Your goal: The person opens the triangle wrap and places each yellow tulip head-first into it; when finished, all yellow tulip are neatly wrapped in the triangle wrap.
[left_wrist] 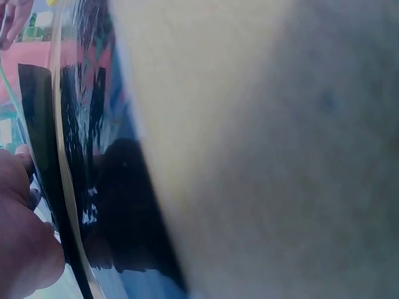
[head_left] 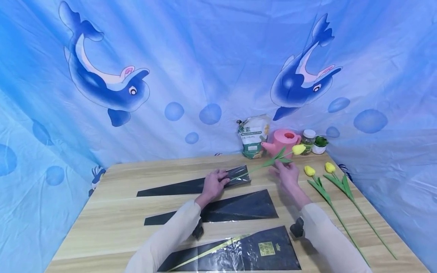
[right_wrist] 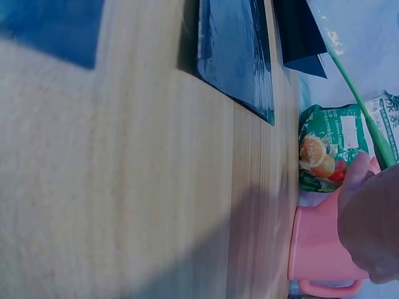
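Note:
In the head view, my right hand pinches a yellow tulip by its stem just under the leaves. The tulip's head points to the back right, and its stem slants down left into the wide mouth of the farthest black flower sleeve. My left hand grips that sleeve near its mouth, with the stem's lower end hidden there. The right wrist view shows the green stem running from the fingers toward the dark sleeve mouth.
Two more black sleeves, a middle one and a near one, lie on the wooden table. Two yellow tulips lie at the right. Behind stand a bag, pink watering can, jar and potted plant.

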{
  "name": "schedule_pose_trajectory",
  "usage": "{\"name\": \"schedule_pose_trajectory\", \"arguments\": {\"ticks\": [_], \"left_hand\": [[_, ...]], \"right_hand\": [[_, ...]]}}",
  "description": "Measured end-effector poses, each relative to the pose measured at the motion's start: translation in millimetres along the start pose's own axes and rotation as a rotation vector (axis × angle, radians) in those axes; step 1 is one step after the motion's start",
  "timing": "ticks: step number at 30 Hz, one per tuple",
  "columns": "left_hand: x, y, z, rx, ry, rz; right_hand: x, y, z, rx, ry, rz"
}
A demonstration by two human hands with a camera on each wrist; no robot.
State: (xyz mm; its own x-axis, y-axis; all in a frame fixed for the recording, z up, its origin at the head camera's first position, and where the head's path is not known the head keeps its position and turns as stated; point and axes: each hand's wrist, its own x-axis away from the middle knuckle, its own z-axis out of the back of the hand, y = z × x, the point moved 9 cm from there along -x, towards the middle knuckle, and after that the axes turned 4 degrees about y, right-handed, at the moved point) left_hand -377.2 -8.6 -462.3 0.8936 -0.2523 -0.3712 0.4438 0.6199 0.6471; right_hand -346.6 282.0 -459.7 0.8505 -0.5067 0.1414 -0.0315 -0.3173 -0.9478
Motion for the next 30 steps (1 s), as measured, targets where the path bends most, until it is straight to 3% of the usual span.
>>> {"name": "schedule_pose_trajectory", "arguments": {"ticks": [5,16,22,30], "left_hand": [[-0.1,-0.7,0.8,-0.003,0.007,-0.008],[-0.9,1.9,-0.6,-0.012,0.005,-0.029],[-0.7,3.5,0.7,-0.010,-0.006,-0.018],[-0.8,5.2,3.5,-0.012,-0.002,-0.017]], "right_hand": [[1.0,0.7,3.2,0.047,0.031,0.011],[4.1,5.6,-2.4,-0.018,0.031,0.053],[6.6,12.6,-6.7,-0.037,0.018,0.030],[13.5,19.7,-10.9,0.039,0.004,-0.001]]}}
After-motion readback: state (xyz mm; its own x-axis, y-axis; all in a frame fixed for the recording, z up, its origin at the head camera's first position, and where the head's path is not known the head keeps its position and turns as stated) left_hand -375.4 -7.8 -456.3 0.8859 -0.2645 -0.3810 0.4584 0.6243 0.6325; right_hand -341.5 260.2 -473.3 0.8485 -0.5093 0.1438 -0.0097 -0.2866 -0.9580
